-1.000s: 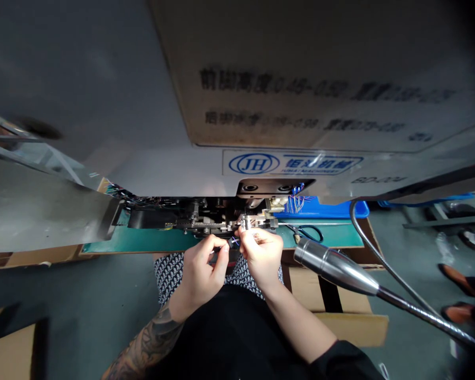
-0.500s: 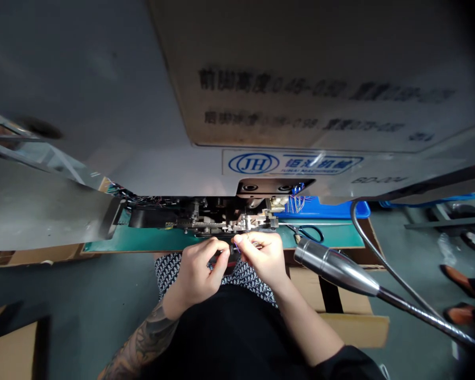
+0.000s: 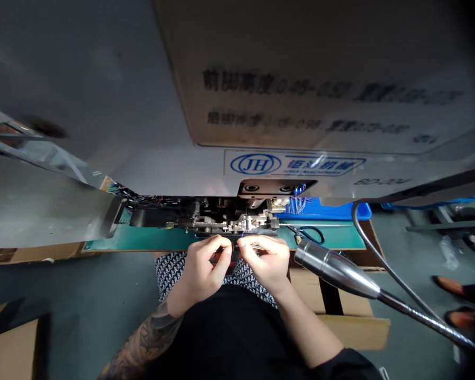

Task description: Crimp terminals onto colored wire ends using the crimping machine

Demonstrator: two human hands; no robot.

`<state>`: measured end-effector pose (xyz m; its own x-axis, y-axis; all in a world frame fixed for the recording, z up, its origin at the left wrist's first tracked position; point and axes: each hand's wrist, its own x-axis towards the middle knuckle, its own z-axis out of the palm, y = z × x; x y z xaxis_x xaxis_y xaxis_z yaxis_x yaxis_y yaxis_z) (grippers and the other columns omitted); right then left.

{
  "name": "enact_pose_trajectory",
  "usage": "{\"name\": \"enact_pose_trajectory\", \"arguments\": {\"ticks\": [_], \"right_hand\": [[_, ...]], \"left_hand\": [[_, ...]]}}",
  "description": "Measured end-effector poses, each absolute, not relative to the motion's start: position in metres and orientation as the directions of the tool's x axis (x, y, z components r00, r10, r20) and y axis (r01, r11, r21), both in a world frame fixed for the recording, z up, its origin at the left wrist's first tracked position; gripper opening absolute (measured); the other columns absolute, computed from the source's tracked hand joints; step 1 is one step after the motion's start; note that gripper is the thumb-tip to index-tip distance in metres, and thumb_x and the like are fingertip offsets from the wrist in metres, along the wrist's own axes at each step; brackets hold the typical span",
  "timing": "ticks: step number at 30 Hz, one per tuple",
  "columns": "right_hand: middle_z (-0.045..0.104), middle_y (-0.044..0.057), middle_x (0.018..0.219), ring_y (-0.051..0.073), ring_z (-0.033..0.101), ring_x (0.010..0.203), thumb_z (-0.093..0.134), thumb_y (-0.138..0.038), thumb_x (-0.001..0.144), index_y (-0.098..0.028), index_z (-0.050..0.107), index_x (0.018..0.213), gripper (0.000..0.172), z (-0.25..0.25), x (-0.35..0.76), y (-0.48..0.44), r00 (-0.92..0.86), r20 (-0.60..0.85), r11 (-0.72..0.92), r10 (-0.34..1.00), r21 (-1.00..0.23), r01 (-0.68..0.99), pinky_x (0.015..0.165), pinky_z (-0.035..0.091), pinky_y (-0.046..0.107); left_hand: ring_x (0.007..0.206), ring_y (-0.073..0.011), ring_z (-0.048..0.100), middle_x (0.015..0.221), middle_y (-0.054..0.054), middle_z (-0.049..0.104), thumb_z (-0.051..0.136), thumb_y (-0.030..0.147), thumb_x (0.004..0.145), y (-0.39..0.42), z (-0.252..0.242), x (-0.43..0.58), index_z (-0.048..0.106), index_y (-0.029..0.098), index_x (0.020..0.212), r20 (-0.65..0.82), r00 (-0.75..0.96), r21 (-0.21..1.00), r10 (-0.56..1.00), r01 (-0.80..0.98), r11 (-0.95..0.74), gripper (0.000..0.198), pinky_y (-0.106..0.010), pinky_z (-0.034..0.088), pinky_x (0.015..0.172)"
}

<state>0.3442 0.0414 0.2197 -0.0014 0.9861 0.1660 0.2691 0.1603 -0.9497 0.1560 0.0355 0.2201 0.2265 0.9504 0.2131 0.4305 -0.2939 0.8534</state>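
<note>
My left hand (image 3: 203, 266) is closed in a pinch, thumb against forefinger. Whatever it holds, if anything, is too small to make out. Just to its right, my right hand (image 3: 266, 264) pinches a thin blue wire (image 3: 243, 234) whose end pokes up above the fingertips. More thin strands seem to run under that hand's fingers. Both pairs of fingertips nearly meet in front of the machine's small metal mechanism (image 3: 245, 222), at the front edge of the green work surface (image 3: 142, 238).
The grey machine housing (image 3: 142, 158) overhangs the hands. Dark-handled scissors (image 3: 311, 234) and a blue tray (image 3: 328, 209) with thin wires are to the right. A metal gooseneck lamp (image 3: 336, 268) reaches in beside my right forearm. Cardboard (image 3: 352, 330) lies below; another person's feet (image 3: 449, 285) show at far right.
Both hands have shifted slightly right. The blue wire's end, earlier down between the hands, now points upward from my right fingertips.
</note>
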Motion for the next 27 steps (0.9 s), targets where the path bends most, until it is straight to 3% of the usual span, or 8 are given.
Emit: {"name": "enact_pose_trajectory", "arguments": {"ticks": [4,7,11,19,27], "right_hand": [[0.07,-0.001,0.059,0.015,0.058,0.047,0.077,-0.037,0.098,-0.021,0.085,0.084,0.023,0.219,0.337,0.045,0.074,-0.005,-0.017,0.997,-0.988,0.155,0.047,0.049,0.028],[0.062,-0.002,0.052,0.013,0.05,0.045,0.079,-0.046,0.097,-0.02,0.077,0.068,0.039,0.225,0.336,0.05,0.058,-0.107,-0.11,0.993,-0.992,0.063,0.046,0.045,0.027],[0.056,-0.003,0.048,0.011,0.046,0.043,0.081,-0.047,0.096,-0.021,0.063,0.055,0.052,0.235,0.333,0.053,0.061,-0.136,-0.136,0.989,-0.991,-0.002,0.044,0.042,0.026],[0.056,-0.003,0.048,0.012,0.044,0.042,0.082,-0.051,0.094,-0.022,0.063,0.057,0.051,0.237,0.327,0.05,0.143,-0.204,-0.199,0.968,-0.979,-0.052,0.042,0.042,0.028],[0.053,-0.004,0.048,0.011,0.043,0.043,0.081,-0.047,0.095,-0.022,0.061,0.057,0.051,0.237,0.321,0.05,0.171,-0.178,-0.174,0.969,-0.984,-0.04,0.045,0.042,0.027]], "left_hand": [[0.073,-0.0138,0.067,0.083,-0.001,0.069,0.058,0.015,0.105,0.036,0.216,0.163,0.068,0.019,0.094,0.314,0.184,0.789,0.931,0.495,-0.364,0.015,-0.025,0.049,0.07],[0.071,-0.0142,0.067,0.081,-0.001,0.07,0.058,0.014,0.105,0.035,0.214,0.166,0.068,0.019,0.095,0.358,0.174,0.75,0.917,0.532,-0.393,0.015,-0.026,0.05,0.069],[0.07,-0.0147,0.068,0.081,-0.002,0.071,0.057,0.014,0.105,0.034,0.214,0.168,0.068,0.019,0.096,0.371,0.163,0.738,0.914,0.545,-0.397,0.015,-0.026,0.051,0.068],[0.068,-0.0146,0.066,0.079,-0.002,0.071,0.057,0.014,0.105,0.034,0.217,0.172,0.069,0.019,0.094,0.384,0.132,0.729,0.914,0.565,-0.388,0.017,-0.026,0.05,0.067],[0.071,-0.0151,0.069,0.082,-0.003,0.072,0.058,0.013,0.105,0.033,0.215,0.171,0.069,0.018,0.096,0.382,0.121,0.728,0.916,0.571,-0.379,0.015,-0.026,0.051,0.069]]}}
